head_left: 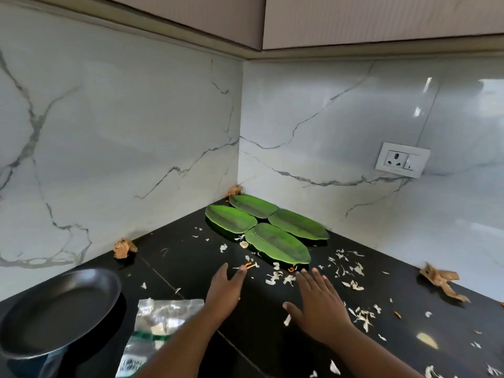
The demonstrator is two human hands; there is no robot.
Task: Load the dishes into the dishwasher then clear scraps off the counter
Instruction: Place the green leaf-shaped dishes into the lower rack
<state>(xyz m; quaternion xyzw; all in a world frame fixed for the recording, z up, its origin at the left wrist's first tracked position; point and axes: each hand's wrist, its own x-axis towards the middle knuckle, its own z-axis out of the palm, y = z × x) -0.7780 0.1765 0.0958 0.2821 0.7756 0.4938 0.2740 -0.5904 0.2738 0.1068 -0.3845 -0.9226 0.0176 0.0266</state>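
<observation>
Both forearms rose from the bottom of the frame, and the hands lay flat and apart over the black counter [191,257], fingers straight, gripping nothing. Left hand [225,289] had its fingertips at an orange scrap [248,265]; right hand [319,298] hovered just right of centre among white peelings [278,278]. Spread that way, they looked set to reach the plates or rake scraps together; which, I could not tell.

Four green leaf plates [276,245] sat clustered in the corner at centre frame, not yet loaded. No dishwasher showed. At lower left a black pan [58,309] sat tilted beside a clear plastic bag [161,320], perhaps kept near for the scraps. Crumpled brown paper [124,248] lay against the left wall, more [443,282] at right, and a socket [402,160] sat on the right wall.
</observation>
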